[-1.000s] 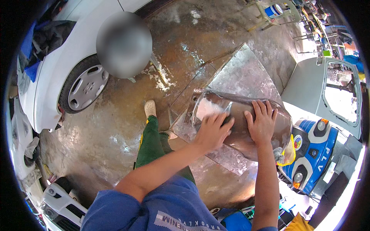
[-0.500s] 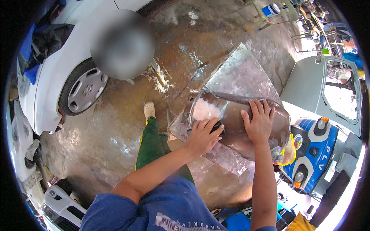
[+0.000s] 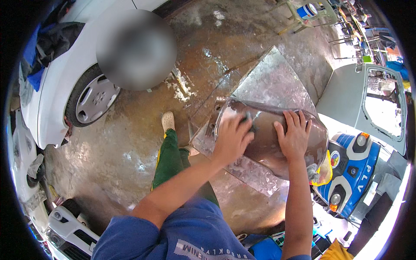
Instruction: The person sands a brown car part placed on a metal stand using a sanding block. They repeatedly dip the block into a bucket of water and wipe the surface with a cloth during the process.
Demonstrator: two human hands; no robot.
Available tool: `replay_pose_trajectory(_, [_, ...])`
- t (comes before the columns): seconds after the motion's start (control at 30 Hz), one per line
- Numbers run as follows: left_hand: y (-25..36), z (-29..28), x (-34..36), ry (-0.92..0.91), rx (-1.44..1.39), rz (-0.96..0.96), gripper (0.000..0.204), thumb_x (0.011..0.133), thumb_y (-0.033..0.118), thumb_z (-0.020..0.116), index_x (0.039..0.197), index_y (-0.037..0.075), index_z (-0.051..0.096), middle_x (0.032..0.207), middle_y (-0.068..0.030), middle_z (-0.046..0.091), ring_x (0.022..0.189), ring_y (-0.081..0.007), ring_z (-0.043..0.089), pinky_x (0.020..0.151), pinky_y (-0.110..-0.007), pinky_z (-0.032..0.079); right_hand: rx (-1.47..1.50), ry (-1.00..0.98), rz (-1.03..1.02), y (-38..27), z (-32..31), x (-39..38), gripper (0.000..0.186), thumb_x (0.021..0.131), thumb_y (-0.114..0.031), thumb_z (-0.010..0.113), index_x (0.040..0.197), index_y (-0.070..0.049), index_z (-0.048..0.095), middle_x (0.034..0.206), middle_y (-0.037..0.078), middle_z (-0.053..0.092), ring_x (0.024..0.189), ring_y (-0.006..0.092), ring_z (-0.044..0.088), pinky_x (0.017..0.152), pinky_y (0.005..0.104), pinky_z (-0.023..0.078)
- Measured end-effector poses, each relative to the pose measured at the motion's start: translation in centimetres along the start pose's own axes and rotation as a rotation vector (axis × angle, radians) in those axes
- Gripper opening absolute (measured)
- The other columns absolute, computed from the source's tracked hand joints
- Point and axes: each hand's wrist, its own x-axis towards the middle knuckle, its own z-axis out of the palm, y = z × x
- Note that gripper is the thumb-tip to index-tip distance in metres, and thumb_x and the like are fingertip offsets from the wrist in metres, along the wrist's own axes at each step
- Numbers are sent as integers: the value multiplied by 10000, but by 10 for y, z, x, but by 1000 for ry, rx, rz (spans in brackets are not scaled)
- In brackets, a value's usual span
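Observation:
A curved, glossy brown body panel (image 3: 268, 149), perhaps a fender, rests on a worn metal-topped stand (image 3: 275, 78) in front of me. Smeared by motion, my left hand (image 3: 232, 138) is bent over the panel's left end, gripping a small dark pad (image 3: 248, 123) that shows past its fingertips. Most of that pad is hidden under the palm. My right hand (image 3: 294, 136) lies flat on the panel's right half, fingers spread, holding nothing. A whitish patch on the panel is mostly covered by my left hand.
Left stands a white car with its wheel (image 3: 97, 95). Grey door (image 3: 346, 93) and a blue-and-white vehicle front (image 3: 353, 173) are at right. A yellow bag (image 3: 323, 175) hangs by the panel's right end. A chair (image 3: 318, 15) holding a can stands far right.
My left hand has moved up and slightly right across the panel with the dark pad, covering more of the whitish patch. My right hand stays nearly in place.

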Motion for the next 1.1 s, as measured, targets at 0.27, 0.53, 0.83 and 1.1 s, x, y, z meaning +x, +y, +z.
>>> replay_pose_trajectory(0.27, [4, 5, -50, 64, -63, -95, 472, 1021, 233, 630, 1413, -17, 550, 1437, -281, 507, 1309, -468, 479, 1150, -582, 331, -9, -8, 9, 0, 1, -2, 539, 994, -519, 611, 1367, -135, 674, 1442, 79, 625, 1454, 360, 450, 1240, 640, 240])
replay_pose_trajectory(0.53, [-26, 4, 7, 163, -60, -239, 467, 1021, 239, 634, 1396, -31, 569, 1470, -273, 518, 1312, -443, 502, 1131, -551, 377, -26, -21, -11, -2, 2, 1, 526, 1000, -512, 605, 1373, -147, 664, 1450, 75, 618, 1460, 362, 443, 1244, 642, 232])
replay_pose_trajectory(0.83, [-27, -4, 20, 185, -82, -289, 433, 1003, 242, 642, 1342, -26, 612, 1332, -208, 617, 1199, -425, 544, 1028, -525, 429, -30, -21, -22, -4, 1, 1, 540, 999, -516, 607, 1376, -132, 651, 1447, 75, 617, 1454, 363, 447, 1240, 644, 236])
replay_pose_trajectory(1.1, [-11, -8, 4, 135, -67, -324, 417, 1008, 235, 638, 1332, -28, 617, 1327, -230, 642, 1209, -440, 571, 1062, -506, 441, -17, -1, -24, 0, 2, 2, 536, 996, -518, 609, 1362, -129, 662, 1430, 70, 626, 1449, 358, 453, 1241, 638, 239])
